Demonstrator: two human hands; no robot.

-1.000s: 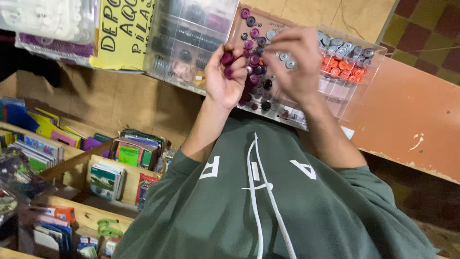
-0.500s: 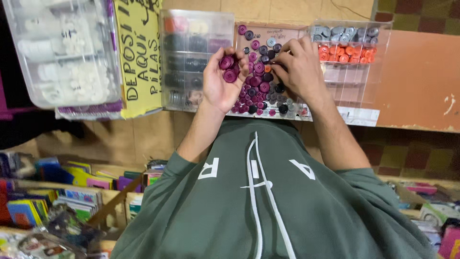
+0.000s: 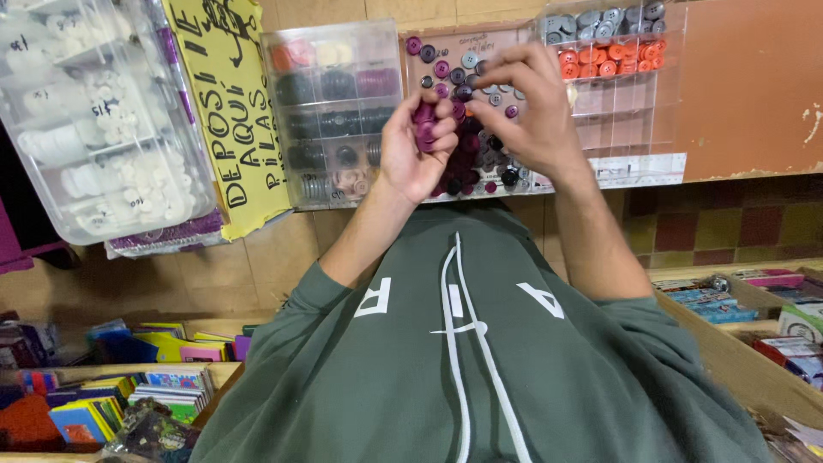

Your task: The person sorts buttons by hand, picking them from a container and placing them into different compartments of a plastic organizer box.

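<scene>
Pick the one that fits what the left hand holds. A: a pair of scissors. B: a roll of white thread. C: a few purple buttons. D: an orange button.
C: the left hand has its grip closed around a small stack of purple buttons, held up in front of the button board, while the right hand picks at the board beside it.

To your upper left you see a clear compartment box of white buttons (image 3: 94, 129), a yellow hand-lettered sign (image 3: 225, 103) beside it, then a clear box of dark buttons (image 3: 330, 111). Orange and grey buttons (image 3: 613, 39) fill the upper right case. Below, wooden bins hold colourful card packs (image 3: 146, 394).
</scene>
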